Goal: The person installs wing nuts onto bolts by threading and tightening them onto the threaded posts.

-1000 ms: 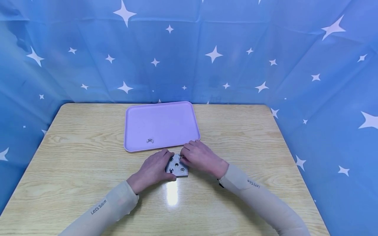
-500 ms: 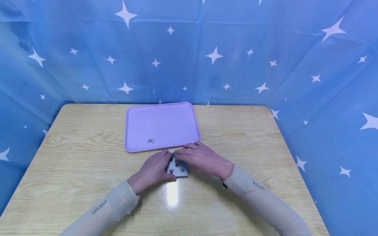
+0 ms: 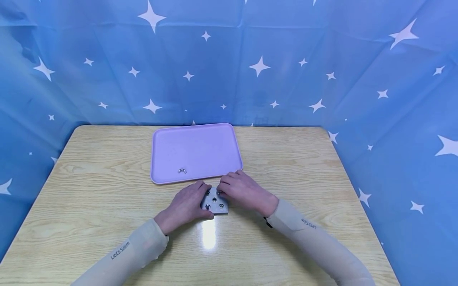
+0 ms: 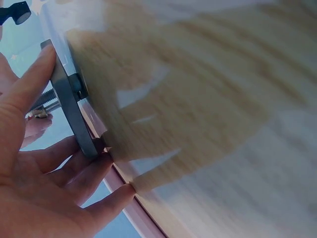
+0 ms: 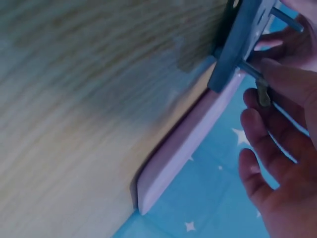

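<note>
A grey metal plate (image 3: 216,209) with several holes lies on the table in the head view. Its left side is gripped by my left hand (image 3: 187,201), thumb on the near edge and fingers at the far edge. Threaded bolts (image 5: 250,70) stand up from the plate, and a bolt head (image 4: 78,86) shows under it. At the far right corner my right hand (image 3: 245,191) pinches a wing nut (image 5: 263,93) at the tip of one bolt, between thumb and index finger. Its other fingers are spread loosely. A second wing nut (image 3: 182,171) lies in the purple tray.
Just beyond the plate stands the purple tray (image 3: 196,147), its near rim close to both hands. The wooden table (image 3: 286,159) extends to either side. A blue curtain (image 3: 229,79) with white stars hangs behind and at the sides.
Half a second ago my right fingers reached leftward across the plate's far side; now they are drawn back right and curled at the corner. My left hand and the plate have stayed put.
</note>
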A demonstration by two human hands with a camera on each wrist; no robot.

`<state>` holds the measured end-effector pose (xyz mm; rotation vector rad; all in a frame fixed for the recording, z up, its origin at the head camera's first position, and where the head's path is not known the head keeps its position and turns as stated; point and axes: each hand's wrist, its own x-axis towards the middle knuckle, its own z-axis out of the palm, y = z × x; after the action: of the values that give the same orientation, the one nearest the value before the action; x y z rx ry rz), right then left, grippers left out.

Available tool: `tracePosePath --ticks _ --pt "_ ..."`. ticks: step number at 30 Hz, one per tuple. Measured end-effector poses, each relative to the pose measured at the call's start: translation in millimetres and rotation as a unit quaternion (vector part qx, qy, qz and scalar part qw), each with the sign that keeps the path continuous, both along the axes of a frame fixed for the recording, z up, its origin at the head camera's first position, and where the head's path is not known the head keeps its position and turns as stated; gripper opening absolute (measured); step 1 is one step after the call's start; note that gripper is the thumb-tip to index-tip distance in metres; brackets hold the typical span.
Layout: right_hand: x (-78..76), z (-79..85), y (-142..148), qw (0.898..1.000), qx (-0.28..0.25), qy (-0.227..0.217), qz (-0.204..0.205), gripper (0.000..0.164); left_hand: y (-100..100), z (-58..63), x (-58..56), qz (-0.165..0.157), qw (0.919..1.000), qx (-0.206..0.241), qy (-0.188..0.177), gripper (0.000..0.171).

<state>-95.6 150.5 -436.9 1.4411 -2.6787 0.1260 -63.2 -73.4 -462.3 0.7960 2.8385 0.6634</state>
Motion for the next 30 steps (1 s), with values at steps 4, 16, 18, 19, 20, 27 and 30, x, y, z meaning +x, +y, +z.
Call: tracePosePath --ticks 4,16,18,19,20,27,30 --pt "1.2 -3.0 -3.0 1.0 -0.011 0.003 -0.014 0.009 -0.2 0.0 0.0 0.0 1.0 0.001 0.0 0.083" --pt "3.4 -9.0 -5.7 0.998 -0.03 0.012 -0.05 0.019 -1.1 0.1 0.6 -0.005 1.0 0.003 0.0 0.085" --pt "3.4 -5.8 -4.1 0.998 -0.019 0.005 -0.056 0.028 -1.1 0.0 0.4 -0.006 1.0 0.003 0.001 0.085" --pt "3.1 -3.2 -2.9 0.998 -0.012 0.0 -0.055 0.033 -1.1 0.3 0.3 -0.007 1.0 0.003 0.002 0.085" --pt "2.6 0.1 -1.8 0.999 -0.005 -0.008 -0.05 0.035 -1.1 0.2 0.1 -0.007 1.0 0.002 0.001 0.085" --pt "-2.0 20.9 4.6 0.997 0.061 -0.03 0.035 0.035 -1.4 1.7 -0.8 -0.002 0.9999 0.003 -0.01 0.084" --pt "-3.5 19.8 3.7 0.997 0.07 -0.015 0.039 0.025 -0.9 1.7 -0.6 -0.004 1.0 0.002 -0.005 0.084"
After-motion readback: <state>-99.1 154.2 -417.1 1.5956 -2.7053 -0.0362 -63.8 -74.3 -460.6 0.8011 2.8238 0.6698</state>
